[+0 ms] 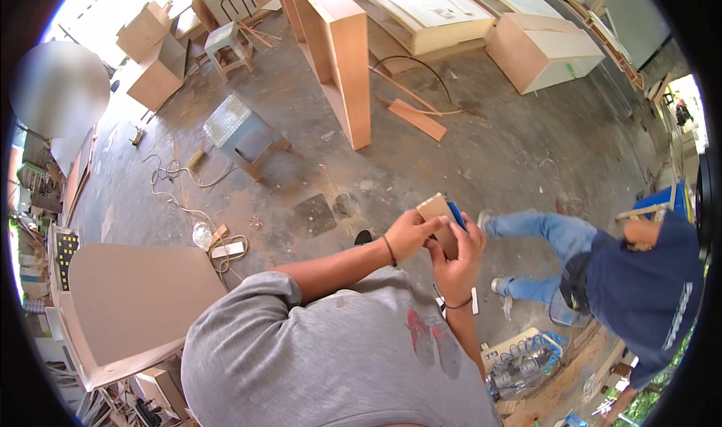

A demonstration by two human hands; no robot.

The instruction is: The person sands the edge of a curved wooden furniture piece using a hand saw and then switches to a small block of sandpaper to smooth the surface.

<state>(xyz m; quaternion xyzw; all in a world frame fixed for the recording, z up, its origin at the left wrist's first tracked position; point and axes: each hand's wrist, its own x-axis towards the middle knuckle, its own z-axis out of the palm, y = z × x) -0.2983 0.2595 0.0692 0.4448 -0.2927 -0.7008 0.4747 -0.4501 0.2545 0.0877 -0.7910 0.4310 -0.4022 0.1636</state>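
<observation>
In front of my chest I hold a small flat tan wooden block (pixel 434 207) with a blue piece (pixel 455 214) against its right side. My left hand (pixel 408 236) closes around the block's left edge, thumb laid across its face. From the right and below, my right hand (pixel 459 259) grips the same block, with its fingers near the blue piece. Both hands are closed on it and close together. What the blue piece is, and how it joins the block, I cannot make out.
A tall wooden cabinet frame (pixel 357 74) stands ahead, with a stool (pixel 229 119) to its left. A cord (pixel 169 194) trails over the floor. A tan panel (pixel 143 299) is at left. At right are a co-worker (pixel 639 277) and a machine with blue hose (pixel 523 370).
</observation>
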